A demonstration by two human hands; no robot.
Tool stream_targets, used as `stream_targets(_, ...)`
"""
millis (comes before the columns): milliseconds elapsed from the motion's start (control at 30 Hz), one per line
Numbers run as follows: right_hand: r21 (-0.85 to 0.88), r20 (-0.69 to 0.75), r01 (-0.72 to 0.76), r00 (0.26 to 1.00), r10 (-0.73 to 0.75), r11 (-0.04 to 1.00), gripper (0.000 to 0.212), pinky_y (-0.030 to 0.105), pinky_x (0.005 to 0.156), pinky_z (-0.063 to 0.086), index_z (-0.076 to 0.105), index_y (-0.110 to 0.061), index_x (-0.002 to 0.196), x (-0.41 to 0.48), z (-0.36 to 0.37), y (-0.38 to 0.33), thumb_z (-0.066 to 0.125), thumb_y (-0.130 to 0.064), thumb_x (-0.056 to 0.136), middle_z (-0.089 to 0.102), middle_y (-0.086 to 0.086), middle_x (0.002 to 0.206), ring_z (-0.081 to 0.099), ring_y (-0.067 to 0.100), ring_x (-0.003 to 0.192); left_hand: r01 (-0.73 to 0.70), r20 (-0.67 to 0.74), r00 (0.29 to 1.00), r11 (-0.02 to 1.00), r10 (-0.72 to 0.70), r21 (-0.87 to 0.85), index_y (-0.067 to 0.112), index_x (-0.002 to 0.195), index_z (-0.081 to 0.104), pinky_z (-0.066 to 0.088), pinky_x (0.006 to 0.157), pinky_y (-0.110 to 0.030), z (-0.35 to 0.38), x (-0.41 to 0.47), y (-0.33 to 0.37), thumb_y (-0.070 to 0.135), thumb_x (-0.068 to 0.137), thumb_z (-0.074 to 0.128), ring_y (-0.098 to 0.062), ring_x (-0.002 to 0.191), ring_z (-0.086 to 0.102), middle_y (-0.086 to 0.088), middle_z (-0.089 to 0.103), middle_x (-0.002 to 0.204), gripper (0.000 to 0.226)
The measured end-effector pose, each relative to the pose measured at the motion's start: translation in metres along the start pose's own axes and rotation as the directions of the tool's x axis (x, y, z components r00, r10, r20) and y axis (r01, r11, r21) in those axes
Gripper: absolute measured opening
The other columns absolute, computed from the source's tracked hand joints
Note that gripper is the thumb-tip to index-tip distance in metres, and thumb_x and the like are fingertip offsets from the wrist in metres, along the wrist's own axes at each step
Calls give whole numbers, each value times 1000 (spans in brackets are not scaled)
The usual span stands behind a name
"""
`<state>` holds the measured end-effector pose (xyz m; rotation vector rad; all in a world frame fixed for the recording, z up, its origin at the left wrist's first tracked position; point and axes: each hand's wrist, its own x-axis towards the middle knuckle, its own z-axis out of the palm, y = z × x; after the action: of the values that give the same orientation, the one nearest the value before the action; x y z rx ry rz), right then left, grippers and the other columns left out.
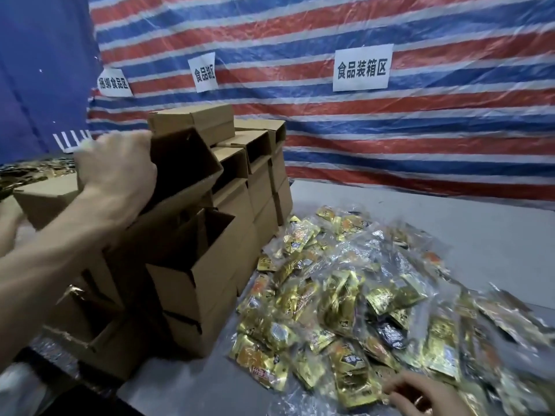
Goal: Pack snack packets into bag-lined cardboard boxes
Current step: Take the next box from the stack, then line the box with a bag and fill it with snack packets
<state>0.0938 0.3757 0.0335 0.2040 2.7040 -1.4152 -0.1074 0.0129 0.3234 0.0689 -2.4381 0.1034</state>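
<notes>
A small brown corrugated cardboard box (186, 163), open-ended and tilted so its dark inside faces the viewer, is gripped by the left hand (117, 169), fingers curled over its near edge. The bare forearm reaches up from the lower left. The box sits against the top of a stack of matching boxes (228, 265), several rows high. Some of these are open and show plain, matte cardboard walls.

Just right of the stack lies a wide heap of snack packets (345, 310). They are flat, shiny gold foil sachets with orange and black print, many bundled inside crinkled clear plastic bags (375, 244). The right hand (426, 394) rests at the heap's near edge with fingers curled onto the packets; whether it grips one cannot be told.

Everything sits on a smooth grey table (450, 223). Behind hangs a glossy woven tarpaulin (390, 139) in red, white and blue stripes, with a plain blue sheet (39, 70) to its left. Three white paper signs (362, 67) with black Chinese characters are stuck to the tarpaulin. The stack hides the table's left side.
</notes>
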Motion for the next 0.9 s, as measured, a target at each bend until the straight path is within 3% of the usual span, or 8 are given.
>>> stream_targets(200,-9,-64,53,997,-53,999,26,21,71,55,69,-50,91,-13,-15,-16,75,-25,88,73,-12,90,68,7,80,-122,-51,992,922,111,-367,13,120,66,47,92,-64,-59,-22,25,17,81,40,-51,102,61,-29,66,108,47)
stream_targets(300,51,-153,101,984,-92,994,19,26,71,57,70,-46,93,-17,-14,-30,71,-28,90,74,-8,89,68,10,77,-231,-60,973,905,224,-357,22,135,59,47,97,-62,-76,-46,46,24,80,34,-47,119,56,-24,64,123,61)
stream_targets(367,105,-208,135,972,-111,985,11,28,73,57,71,-44,94,-18,-15,-36,65,-39,87,75,-9,89,70,9,78,-323,-130,946,879,296,-352,24,134,60,51,89,-60,-82,-60,55,21,84,38,-45,111,61,-21,68,116,55)
stream_targets(500,236,-367,218,922,-121,947,34,24,73,57,66,-31,113,-22,-20,-42,51,-52,91,75,-7,98,71,14,87,-468,-101,875,774,473,-427,31,123,67,54,78,-48,-84,-91,83,18,78,40,-36,97,68,-6,74,107,54)
stream_targets(600,370,-390,225,918,-70,901,60,34,76,57,65,-41,119,-24,-27,-44,38,-83,85,73,-5,109,70,15,97,-517,48,780,686,624,-512,38,125,63,53,81,-43,-59,-114,107,16,79,48,-31,107,65,2,72,114,53)
stream_targets(733,491,-290,125,957,27,862,81,39,84,51,66,-49,119,-32,-35,-42,37,-101,63,68,-10,124,66,12,111,-456,263,613,606,745,-652,42,130,60,51,86,-38,-9,-153,140,8,81,53,-25,112,62,4,70,118,60)
stream_targets(833,349,-129,-13,990,61,937,69,14,84,47,66,-56,113,-43,-38,-38,48,-97,61,67,-29,117,60,-12,108,-376,359,494,567,792,-733,42,129,63,49,89,-36,23,-188,161,4,81,52,-22,114,61,5,70,118,62)
stream_targets(900,250,24,-152,988,151,956,65,12,83,47,64,-44,115,-50,-39,-31,67,-80,62,69,-24,113,62,-10,103,-339,386,430,542,816,-769,41,127,64,50,91,-35,39,-214,171,5,82,52,-21,113,62,6,71,118,59)
